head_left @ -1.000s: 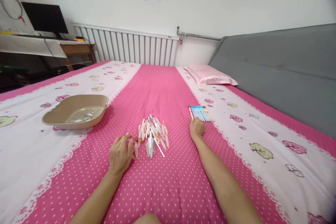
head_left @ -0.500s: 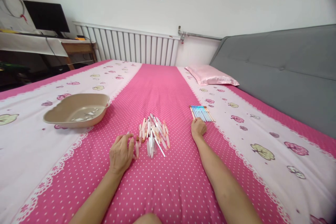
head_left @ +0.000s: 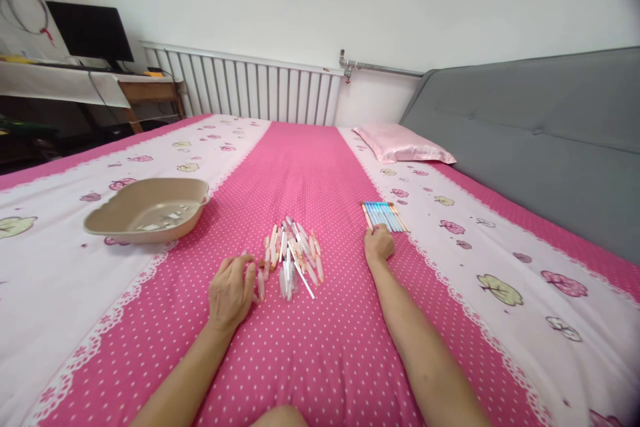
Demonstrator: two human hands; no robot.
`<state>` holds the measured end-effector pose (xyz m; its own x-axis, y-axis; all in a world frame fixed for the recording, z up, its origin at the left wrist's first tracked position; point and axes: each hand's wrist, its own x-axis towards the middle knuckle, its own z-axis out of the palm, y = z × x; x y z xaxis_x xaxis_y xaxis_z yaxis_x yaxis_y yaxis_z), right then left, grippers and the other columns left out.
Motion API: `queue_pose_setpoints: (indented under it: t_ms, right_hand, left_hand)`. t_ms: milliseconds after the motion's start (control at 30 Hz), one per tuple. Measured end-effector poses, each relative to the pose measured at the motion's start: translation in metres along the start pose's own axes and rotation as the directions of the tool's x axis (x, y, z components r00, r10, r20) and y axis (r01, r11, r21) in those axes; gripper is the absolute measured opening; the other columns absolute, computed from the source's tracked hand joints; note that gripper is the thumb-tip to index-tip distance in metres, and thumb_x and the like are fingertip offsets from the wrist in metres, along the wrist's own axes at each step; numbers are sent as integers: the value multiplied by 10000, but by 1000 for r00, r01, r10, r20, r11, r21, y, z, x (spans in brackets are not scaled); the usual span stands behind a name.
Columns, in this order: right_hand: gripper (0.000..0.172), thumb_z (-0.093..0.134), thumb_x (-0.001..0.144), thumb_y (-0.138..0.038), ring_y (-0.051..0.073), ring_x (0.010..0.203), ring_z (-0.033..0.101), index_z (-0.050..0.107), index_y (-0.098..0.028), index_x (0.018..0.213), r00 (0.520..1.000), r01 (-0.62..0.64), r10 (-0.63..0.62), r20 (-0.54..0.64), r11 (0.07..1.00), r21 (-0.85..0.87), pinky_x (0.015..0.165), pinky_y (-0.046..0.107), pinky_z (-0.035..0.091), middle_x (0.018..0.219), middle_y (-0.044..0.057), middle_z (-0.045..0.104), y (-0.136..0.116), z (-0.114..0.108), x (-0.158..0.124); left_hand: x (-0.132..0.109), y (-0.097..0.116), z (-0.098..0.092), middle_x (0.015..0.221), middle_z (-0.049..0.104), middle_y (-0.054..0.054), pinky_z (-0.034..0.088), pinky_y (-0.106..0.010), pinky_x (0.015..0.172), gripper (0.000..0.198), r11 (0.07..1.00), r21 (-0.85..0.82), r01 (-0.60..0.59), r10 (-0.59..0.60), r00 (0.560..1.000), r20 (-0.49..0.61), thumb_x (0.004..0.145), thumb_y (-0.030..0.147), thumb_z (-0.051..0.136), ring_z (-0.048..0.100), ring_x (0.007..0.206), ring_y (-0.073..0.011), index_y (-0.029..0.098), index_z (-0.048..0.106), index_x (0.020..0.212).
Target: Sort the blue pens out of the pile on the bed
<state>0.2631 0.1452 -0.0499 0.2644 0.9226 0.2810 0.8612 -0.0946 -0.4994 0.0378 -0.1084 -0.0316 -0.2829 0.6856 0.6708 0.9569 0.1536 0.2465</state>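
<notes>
A loose pile of pens and pen parts, pink, white and clear, lies on the polka-dot bedspread. At its left side rests my left hand, back up and fingers curled in. Small pieces show by its fingertips and under the thumb; what it holds, if anything, is hidden. My right hand is closed at the near end of a neat row of pens, blue and silvery with pale ones at the edges. Its fingers are on a pen at the row's left, their tips hidden from view.
A beige plastic basin with small clear and white pieces inside stands left of the pile. Farther off are a pink pillow, a grey headboard, a white radiator and a desk with a monitor.
My right hand has shifted very slightly at the row of pens. The left hand, the pile and the basin stay where they were.
</notes>
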Motion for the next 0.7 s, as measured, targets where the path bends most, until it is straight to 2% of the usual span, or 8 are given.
queue_pose_setpoints:
  t_ms: [400,700]
  right_hand:
    - [196,502,809,-252,230,811,630,644,-154,903,1000,-16,16,2,999,46,678,298,442,870,130,660,7,-5,1]
    - [209,468,810,-241,205,780,610,632,-165,915,999,36,-32,-37,994,107,653,273,408,870,98,654,7,-10,-6]
  left_hand:
    - [1,3,-2,861,630,-52,430,-317,764,230,1000,-4,9,-9,1000,-1,895,276,329,545,871,-199,182,539,902]
    - [0,1,1,869,628,-55,419,-320,780,226,999,-10,46,-46,999,-8,891,282,339,537,883,-204,182,541,904]
